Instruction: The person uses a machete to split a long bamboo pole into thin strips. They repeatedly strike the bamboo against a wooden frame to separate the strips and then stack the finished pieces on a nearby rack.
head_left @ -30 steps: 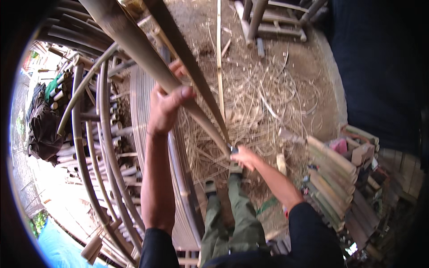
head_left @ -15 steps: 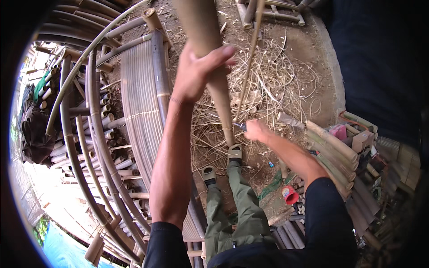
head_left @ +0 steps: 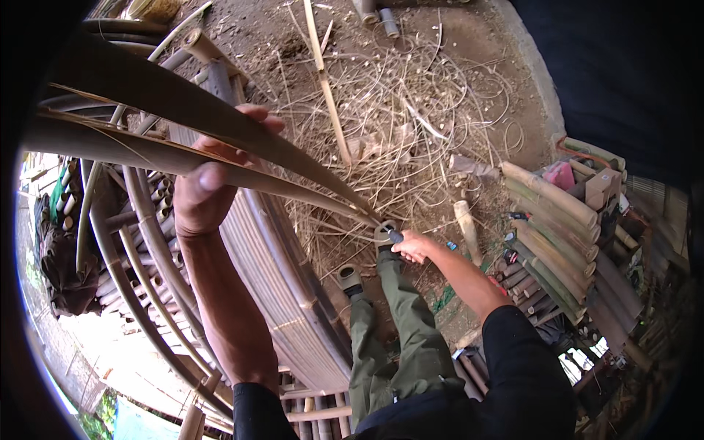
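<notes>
A long bamboo pole (head_left: 293, 189), split lengthwise into two halves, slants from the upper left down to my foot. Its halves spread wide at the upper left and come together at the lower end. My left hand (head_left: 209, 187) grips the nearer half from below, its thumb in front and its fingers reaching up into the gap. My right hand (head_left: 413, 247) is closed round the dark handle of a knife (head_left: 396, 236) beside the pole's lower end. Little of the blade shows there. The pole's end rests by the toe of my shoe (head_left: 386, 232).
Bamboo shavings (head_left: 411, 125) and a split strip (head_left: 328, 88) litter the ground ahead. A slatted bamboo bench (head_left: 293, 323) stands close on my left, with curved bamboo frames (head_left: 139, 293) beyond. Stacked bamboo (head_left: 550, 213) and a cardboard box (head_left: 603, 188) lie to the right.
The pole has swung from near upright over to the left, and a wide gap now shows between its halves. My left hand moved left and down with it; my right hand dropped slightly.
</notes>
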A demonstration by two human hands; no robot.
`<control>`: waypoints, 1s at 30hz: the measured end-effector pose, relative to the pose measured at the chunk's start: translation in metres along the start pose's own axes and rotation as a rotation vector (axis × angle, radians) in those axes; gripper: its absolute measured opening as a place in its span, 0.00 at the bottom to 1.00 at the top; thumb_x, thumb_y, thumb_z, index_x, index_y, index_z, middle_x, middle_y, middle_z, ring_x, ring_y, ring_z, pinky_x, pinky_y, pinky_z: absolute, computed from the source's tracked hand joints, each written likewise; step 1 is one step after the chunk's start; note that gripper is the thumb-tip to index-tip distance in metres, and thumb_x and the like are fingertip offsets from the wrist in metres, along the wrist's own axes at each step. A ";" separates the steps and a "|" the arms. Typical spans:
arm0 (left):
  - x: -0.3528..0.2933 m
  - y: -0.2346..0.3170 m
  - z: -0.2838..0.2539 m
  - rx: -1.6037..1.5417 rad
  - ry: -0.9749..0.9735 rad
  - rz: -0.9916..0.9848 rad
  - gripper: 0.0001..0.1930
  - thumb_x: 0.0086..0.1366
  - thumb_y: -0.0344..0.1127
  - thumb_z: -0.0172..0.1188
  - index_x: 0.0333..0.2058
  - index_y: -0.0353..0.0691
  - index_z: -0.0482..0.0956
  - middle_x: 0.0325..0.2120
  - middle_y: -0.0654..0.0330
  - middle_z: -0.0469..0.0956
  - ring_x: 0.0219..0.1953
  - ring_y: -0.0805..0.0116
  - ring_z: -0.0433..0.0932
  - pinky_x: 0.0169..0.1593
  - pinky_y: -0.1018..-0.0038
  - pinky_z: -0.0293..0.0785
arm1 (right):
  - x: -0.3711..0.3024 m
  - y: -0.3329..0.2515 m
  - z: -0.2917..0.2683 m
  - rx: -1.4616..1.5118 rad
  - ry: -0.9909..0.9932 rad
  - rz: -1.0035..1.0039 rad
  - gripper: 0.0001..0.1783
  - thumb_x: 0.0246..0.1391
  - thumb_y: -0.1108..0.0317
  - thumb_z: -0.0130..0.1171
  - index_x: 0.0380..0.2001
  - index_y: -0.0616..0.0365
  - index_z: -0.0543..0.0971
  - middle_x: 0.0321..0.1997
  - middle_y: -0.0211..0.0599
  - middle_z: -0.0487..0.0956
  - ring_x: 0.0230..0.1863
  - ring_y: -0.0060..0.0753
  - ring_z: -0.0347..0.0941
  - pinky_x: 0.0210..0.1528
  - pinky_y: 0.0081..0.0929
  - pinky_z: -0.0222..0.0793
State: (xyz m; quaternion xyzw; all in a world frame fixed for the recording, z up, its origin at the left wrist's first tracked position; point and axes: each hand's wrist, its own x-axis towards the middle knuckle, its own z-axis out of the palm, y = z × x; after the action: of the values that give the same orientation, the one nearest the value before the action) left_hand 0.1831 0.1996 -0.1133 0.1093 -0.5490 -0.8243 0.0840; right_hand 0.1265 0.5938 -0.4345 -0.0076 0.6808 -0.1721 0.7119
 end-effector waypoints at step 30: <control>-0.201 0.489 0.141 0.458 0.477 0.624 0.26 0.66 0.46 0.52 0.56 0.33 0.64 0.46 0.54 0.73 0.25 0.76 0.67 0.27 0.80 0.68 | -0.310 0.025 -0.087 0.615 0.658 -0.313 0.11 0.54 0.64 0.62 0.31 0.58 0.73 0.15 0.29 0.70 0.10 0.26 0.67 0.10 0.28 0.65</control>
State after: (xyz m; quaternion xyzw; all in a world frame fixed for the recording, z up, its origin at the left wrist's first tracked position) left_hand 0.3471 0.1896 0.4090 0.1411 -0.6893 -0.5687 0.4262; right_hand 0.0432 0.7159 -0.1473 0.1559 0.7783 -0.4640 0.3932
